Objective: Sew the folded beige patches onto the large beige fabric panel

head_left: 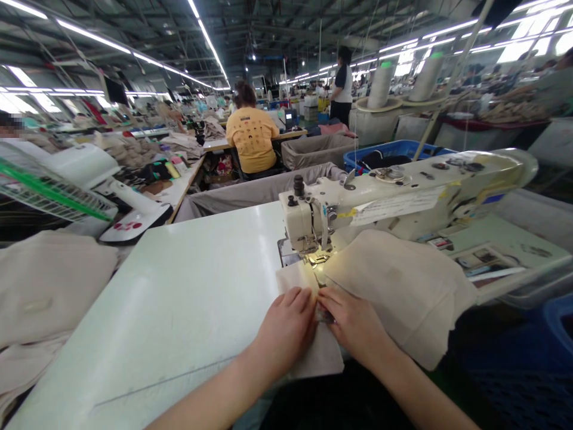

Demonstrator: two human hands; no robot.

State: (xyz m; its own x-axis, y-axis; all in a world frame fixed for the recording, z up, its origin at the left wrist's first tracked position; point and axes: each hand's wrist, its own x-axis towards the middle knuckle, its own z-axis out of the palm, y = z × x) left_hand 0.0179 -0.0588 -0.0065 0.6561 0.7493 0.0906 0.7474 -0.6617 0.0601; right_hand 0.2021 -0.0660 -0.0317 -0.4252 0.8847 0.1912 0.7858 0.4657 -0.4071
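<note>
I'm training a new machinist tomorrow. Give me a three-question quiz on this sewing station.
1. True or false: both hands rest on the beige fabric in front of the sewing machine.
2. Which hand lies flatter on the cloth? A) left hand B) right hand
3. Fill in: left of the white table lies a stack of folded ____ pieces.

Key:
1. True; the fingers meet just before the lit needle area.
2. A; the right hand's fingers pinch at the cloth edge.
3. Fabric, beige like the workpiece.

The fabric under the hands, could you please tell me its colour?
Beige fabric, plain, seen in the head view.
</note>
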